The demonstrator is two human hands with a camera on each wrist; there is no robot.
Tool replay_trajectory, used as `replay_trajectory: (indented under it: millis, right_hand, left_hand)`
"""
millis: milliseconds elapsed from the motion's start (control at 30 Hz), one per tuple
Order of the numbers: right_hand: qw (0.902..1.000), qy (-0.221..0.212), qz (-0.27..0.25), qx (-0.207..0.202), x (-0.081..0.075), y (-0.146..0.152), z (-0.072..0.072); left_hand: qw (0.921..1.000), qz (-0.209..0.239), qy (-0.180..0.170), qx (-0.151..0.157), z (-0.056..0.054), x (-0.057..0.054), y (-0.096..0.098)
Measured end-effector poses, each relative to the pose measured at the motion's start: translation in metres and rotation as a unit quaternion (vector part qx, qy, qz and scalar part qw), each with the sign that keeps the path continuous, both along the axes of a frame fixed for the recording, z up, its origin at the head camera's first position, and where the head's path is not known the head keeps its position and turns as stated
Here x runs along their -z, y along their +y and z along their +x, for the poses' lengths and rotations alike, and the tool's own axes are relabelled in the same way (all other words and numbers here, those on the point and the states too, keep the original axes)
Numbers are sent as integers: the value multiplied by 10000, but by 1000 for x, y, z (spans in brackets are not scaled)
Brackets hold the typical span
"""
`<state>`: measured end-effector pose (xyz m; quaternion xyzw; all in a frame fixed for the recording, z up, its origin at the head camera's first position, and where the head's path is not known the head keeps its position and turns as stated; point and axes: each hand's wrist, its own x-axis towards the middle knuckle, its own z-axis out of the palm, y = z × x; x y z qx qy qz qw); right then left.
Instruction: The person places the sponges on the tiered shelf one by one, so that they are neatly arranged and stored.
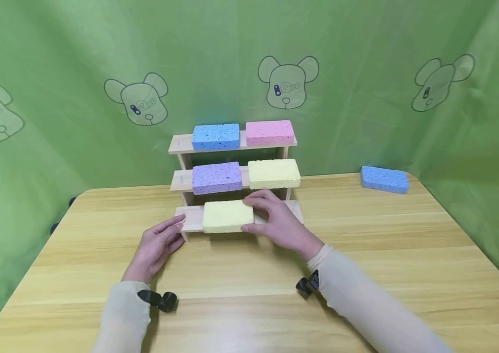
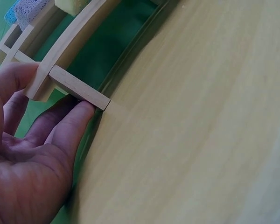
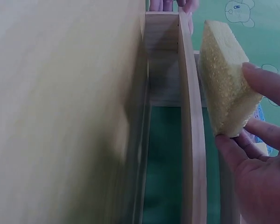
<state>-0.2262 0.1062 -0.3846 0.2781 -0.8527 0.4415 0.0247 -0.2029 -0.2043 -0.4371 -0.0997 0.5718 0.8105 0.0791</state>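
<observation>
My right hand point(image 1: 282, 220) pinches the right end of a pale yellow sponge point(image 1: 228, 216), thumb at the front and fingers behind. The sponge lies flat over the lowest board of a three-step wooden rack point(image 1: 193, 218). In the right wrist view a narrow gap seems to show between the sponge point(image 3: 226, 79) and the board point(image 3: 192, 112); full contact is hard to tell. My left hand point(image 1: 157, 247) holds the left end of that lowest board. In the left wrist view, its fingers point(image 2: 67, 123) touch the board's end and the short leg point(image 2: 79, 87).
The middle step bears a purple sponge point(image 1: 217, 178) and another yellow sponge point(image 1: 274, 174). On the top step are a blue sponge point(image 1: 216, 137) and a pink sponge point(image 1: 269, 132). A second blue sponge point(image 1: 384, 179) lies at the table's back right. Behind hangs a green curtain point(image 1: 214, 59).
</observation>
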Motion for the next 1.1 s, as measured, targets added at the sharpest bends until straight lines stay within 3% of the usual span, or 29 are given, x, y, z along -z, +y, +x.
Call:
replay_trajectory:
  millis: [300, 667, 1100]
  right_hand:
    - [9997, -226, 92, 14, 9, -11, -7]
    - [9997, -164, 35, -174, 7, -21, -9]
    - [9993, -189, 305, -123, 14, -19, -10]
  left_hand:
    - [10000, -17, 13, 11, 0, 1, -1]
    - [10000, -51, 12, 9, 0, 1, -1]
    - [9999, -108, 90, 95, 0, 0, -2]
